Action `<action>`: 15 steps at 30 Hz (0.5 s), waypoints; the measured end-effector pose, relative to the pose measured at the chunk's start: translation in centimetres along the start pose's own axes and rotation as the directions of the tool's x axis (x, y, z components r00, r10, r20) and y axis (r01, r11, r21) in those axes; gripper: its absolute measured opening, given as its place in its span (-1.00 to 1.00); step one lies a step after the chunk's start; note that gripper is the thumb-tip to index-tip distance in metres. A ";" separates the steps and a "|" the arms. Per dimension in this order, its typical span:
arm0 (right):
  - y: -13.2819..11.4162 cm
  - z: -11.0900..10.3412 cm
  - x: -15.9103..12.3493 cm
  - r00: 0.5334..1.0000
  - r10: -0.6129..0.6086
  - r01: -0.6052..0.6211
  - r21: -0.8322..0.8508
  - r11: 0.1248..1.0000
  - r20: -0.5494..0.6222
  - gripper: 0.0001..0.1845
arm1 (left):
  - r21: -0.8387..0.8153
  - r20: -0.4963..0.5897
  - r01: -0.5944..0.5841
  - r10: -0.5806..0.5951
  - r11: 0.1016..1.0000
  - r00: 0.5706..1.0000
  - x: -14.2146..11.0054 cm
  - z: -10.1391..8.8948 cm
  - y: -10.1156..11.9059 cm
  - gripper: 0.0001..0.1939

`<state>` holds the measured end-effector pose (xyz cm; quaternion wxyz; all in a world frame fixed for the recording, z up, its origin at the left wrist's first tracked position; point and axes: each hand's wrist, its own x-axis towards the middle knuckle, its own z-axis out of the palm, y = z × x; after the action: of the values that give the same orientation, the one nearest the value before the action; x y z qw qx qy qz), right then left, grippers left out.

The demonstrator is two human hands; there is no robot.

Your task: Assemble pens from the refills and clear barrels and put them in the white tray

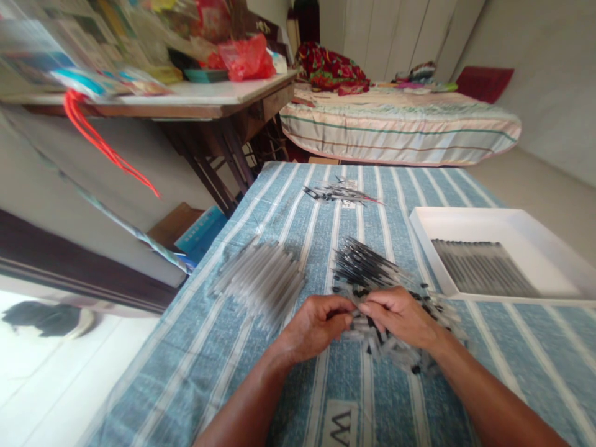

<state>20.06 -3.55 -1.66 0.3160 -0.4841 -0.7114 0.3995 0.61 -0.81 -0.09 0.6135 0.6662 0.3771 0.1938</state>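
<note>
My left hand and my right hand meet at the middle of a table under a blue striped cloth. Both have their fingers pinched together over a heap of small clear caps with black ends; what they pinch is too small to name. Just beyond the hands lies a fan of thin black pen refills. A pile of clear pen barrels lies to the left of my left hand.
A white tray at the right holds a row of finished dark pens. A smaller scatter of dark parts lies at the far edge. Beyond stand a cluttered wooden table and a bed.
</note>
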 end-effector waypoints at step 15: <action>0.0 0.1 0.0 0.998 0.059 -0.060 0.024 0.998 0.022 -0.71 | 0.019 0.000 0.001 -0.001 1.000 1.000 0.0 0.1 0.2 -0.86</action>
<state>19.96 -3.53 -1.67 0.3023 -0.4968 -0.6950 0.4228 0.73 -0.84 0.09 0.6071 0.6718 0.3795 0.1900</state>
